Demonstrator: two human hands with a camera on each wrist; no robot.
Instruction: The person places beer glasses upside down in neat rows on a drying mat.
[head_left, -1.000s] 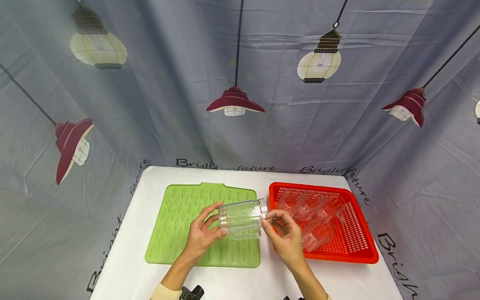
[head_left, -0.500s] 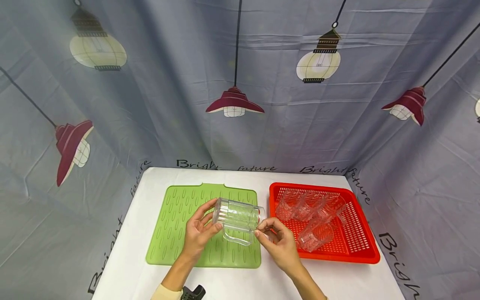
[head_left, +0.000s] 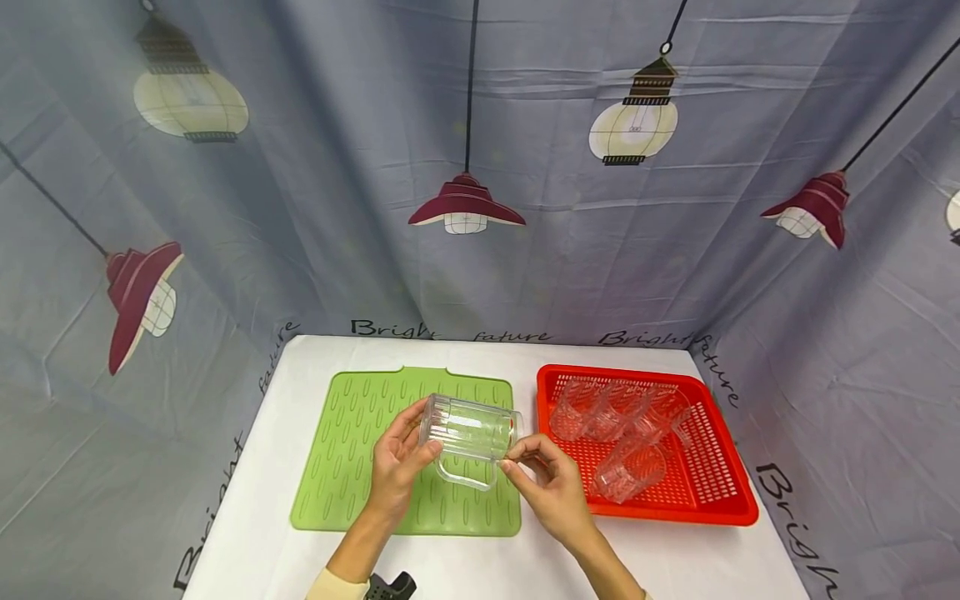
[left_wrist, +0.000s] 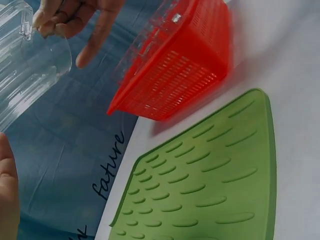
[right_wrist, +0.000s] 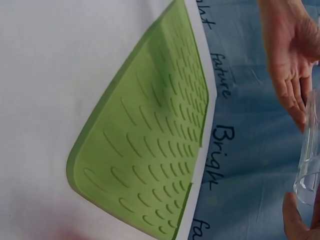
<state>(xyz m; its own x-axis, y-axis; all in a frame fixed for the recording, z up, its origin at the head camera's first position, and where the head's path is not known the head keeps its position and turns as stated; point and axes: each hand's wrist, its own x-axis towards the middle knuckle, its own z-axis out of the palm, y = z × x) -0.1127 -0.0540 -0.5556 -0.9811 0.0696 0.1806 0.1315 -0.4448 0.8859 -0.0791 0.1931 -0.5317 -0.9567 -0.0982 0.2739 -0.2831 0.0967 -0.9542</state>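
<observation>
Mug (head_left: 471, 427), transparent: held sideways above green mat (head_left: 337, 467), left of red basket (head_left: 718, 454). Left hand (head_left: 393, 467) grips its left end; right hand (head_left: 553, 490) pinches its right end. Step, apparently: two-handed positioning; next move likely calls for steady support.

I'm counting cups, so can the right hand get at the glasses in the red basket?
Likely yes: the red basket is close and nothing covers the glasses, but the right hand is pinching the clear mug.

Glossy clear mug (head_left: 472, 427), perforated red plastic basket (head_left: 716, 450), matt ridged green mat (head_left: 352, 467), creased cloth curtain (head_left: 562, 283)
</observation>
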